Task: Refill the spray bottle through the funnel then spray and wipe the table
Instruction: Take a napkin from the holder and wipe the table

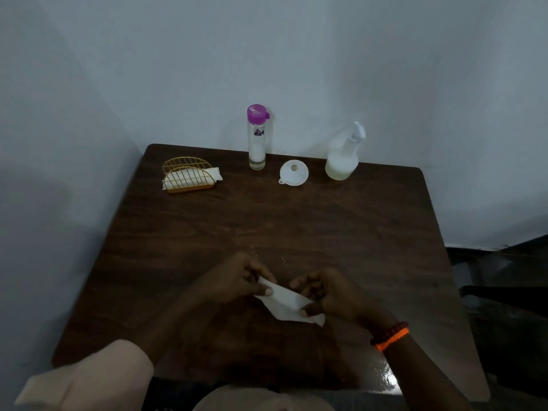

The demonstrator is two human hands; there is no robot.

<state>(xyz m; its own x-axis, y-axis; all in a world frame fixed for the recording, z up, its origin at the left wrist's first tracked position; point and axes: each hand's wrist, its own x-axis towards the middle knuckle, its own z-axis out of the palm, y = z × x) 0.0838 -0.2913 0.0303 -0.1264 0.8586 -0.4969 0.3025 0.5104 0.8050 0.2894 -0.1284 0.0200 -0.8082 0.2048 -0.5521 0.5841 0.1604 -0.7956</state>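
Both hands hold a white folded tissue (289,305) just above the near middle of the dark wooden table (370,238). My left hand (237,280) pinches its upper left end, and my right hand (329,295) pinches its lower right corner. At the back right stands a clear spray bottle (342,161) with milky liquid in its lower part and its trigger head on. A white funnel (293,172) lies on the table to its left. A tall clear bottle (256,137) with a purple cap stands at the back centre, holding white liquid. A few small droplets (267,253) dot the table beyond my hands.
A gold wire napkin holder (186,178) with white tissues stands at the back left. White walls close in behind and to the left of the table. A dark floor area and furniture lie to the right. A wet shiny patch (388,378) marks the near right edge.
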